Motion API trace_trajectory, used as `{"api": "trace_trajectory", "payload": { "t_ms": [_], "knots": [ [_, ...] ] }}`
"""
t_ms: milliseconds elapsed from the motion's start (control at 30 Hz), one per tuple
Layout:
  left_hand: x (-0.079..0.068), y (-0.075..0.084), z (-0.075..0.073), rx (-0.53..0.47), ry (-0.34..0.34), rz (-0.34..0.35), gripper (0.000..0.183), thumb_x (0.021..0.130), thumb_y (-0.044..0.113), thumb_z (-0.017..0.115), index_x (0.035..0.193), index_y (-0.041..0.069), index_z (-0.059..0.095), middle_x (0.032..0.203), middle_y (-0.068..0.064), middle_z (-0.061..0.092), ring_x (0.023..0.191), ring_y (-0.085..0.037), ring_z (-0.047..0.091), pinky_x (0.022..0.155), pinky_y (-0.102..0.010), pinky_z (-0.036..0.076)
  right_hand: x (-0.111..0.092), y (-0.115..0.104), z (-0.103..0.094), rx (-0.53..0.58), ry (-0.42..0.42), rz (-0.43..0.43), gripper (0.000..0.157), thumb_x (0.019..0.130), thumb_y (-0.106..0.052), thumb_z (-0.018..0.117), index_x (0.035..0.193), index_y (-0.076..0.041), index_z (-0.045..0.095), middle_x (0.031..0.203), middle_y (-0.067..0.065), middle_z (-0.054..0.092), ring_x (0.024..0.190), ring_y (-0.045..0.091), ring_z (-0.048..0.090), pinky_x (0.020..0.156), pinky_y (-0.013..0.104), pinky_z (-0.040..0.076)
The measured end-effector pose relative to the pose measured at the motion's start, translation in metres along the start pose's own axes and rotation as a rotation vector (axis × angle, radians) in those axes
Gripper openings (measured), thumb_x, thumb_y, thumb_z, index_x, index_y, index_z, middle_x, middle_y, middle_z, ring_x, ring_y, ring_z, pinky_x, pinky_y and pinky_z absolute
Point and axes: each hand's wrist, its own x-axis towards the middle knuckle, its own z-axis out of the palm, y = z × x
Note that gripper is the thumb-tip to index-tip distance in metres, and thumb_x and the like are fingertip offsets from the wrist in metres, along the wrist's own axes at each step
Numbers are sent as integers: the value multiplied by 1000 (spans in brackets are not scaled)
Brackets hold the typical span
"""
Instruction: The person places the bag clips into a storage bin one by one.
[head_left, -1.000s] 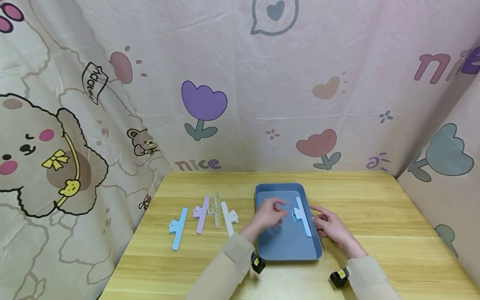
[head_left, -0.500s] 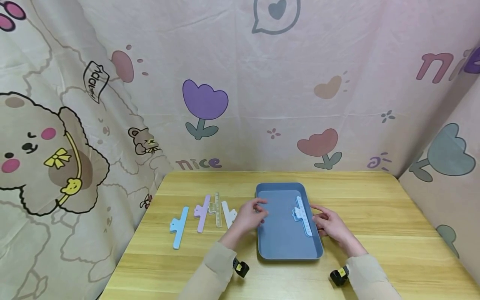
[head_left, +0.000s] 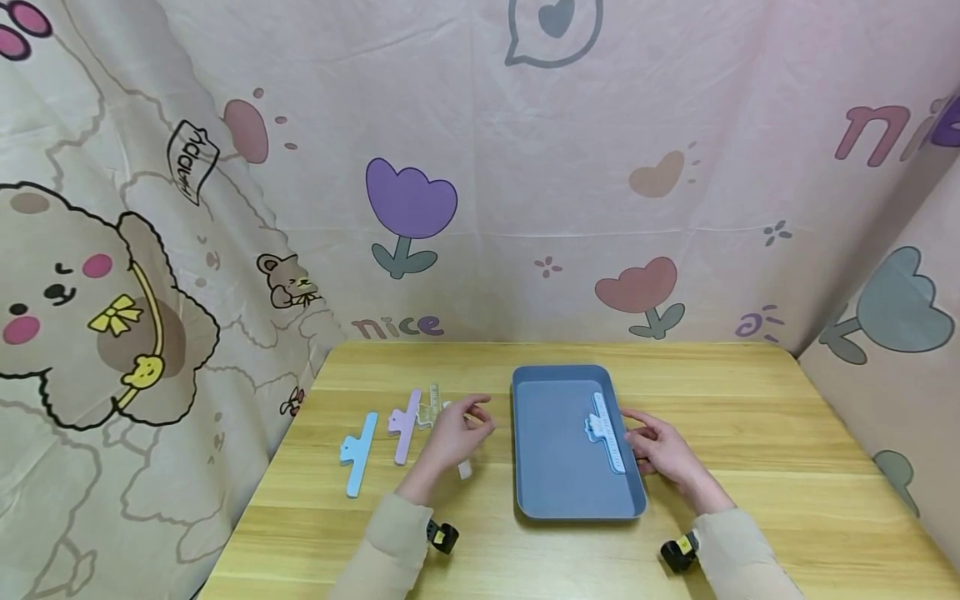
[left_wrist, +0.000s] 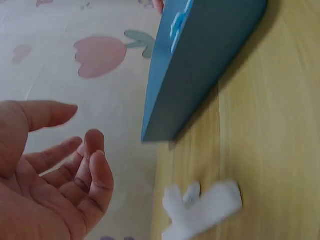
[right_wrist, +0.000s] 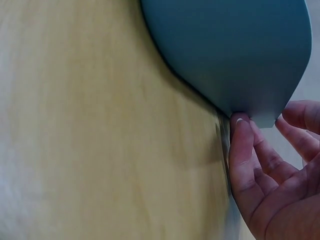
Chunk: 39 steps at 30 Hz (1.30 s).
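My left hand point(head_left: 453, 433) is over a white bar clip point(head_left: 465, 469) and partly covers it in the head view. Its fingers are loosely curved around nothing. In the left wrist view that white clip point(left_wrist: 202, 210) lies on the wood, apart from the hand point(left_wrist: 65, 175). At the right side of a blue-grey tray point(head_left: 555, 500), my right hand point(head_left: 663, 450) touches the outer wall with its fingertips. The right wrist view shows these fingers point(right_wrist: 242, 150) against the tray wall point(right_wrist: 235, 60). Inside the tray, by its right wall, lies a pale blue bar clip point(head_left: 604, 433) with ruler marks.
Left of my left hand, a clear clip point(head_left: 433, 400), a purple clip point(head_left: 407, 427) and a light blue clip point(head_left: 360, 454) lie spread out on the wooden table point(head_left: 720, 375). A printed curtain point(head_left: 480, 167) hangs behind the table.
My left hand has moved left, from above the tray, past its left rim, to over the white clip. The right hand has stayed at the tray's side.
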Motion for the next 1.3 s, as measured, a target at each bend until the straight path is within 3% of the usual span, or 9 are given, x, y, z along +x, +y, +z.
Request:
{"api": "trace_trajectory", "payload": {
  "t_ms": [100, 400, 733, 967, 1300],
  "knots": [
    [-2, -8, -9, -8, 13, 14, 46, 89, 9, 71, 132, 2, 57, 101, -10, 63, 76, -18, 61, 62, -26, 53, 0, 1, 0, 5, -2, -8, 53, 101, -8, 51, 151, -5, 35, 118, 28, 57, 82, 29, 66, 65, 43, 59],
    [-5, -32, -23, 17, 43, -39, 53, 86, 7, 74, 136, 2, 54, 115, -17, 62, 75, -15, 58, 63, -27, 51, 1, 2, 0, 5, -1, -19, 52, 101, -8, 52, 151, -4, 35, 118, 27, 58, 82, 29, 66, 64, 43, 59],
    [0, -52, -18, -10, 13, -99, 64, 83, 1, 74, 140, -4, 46, 124, -24, 57, 85, -22, 62, 68, -27, 56, 0, 2, 0, 16, -2, -17, 53, 101, -9, 52, 151, -4, 35, 118, 28, 58, 83, 29, 66, 65, 42, 59],
    [4, -57, -13, 35, 41, -152, 62, 83, 5, 75, 139, -1, 50, 122, -19, 61, 98, -29, 61, 73, -31, 55, 1, 4, 0, 25, 0, -17, 53, 100, -8, 52, 150, -3, 35, 117, 26, 59, 81, 28, 66, 64, 42, 59],
    [10, -62, -5, 3, 31, -150, 64, 73, -6, 77, 133, -3, 53, 113, -18, 62, 95, -30, 60, 71, -32, 56, 0, 2, 0, 20, 5, -11, 52, 101, -8, 52, 150, -4, 36, 118, 27, 57, 81, 28, 66, 65, 42, 59]
  ]
}}
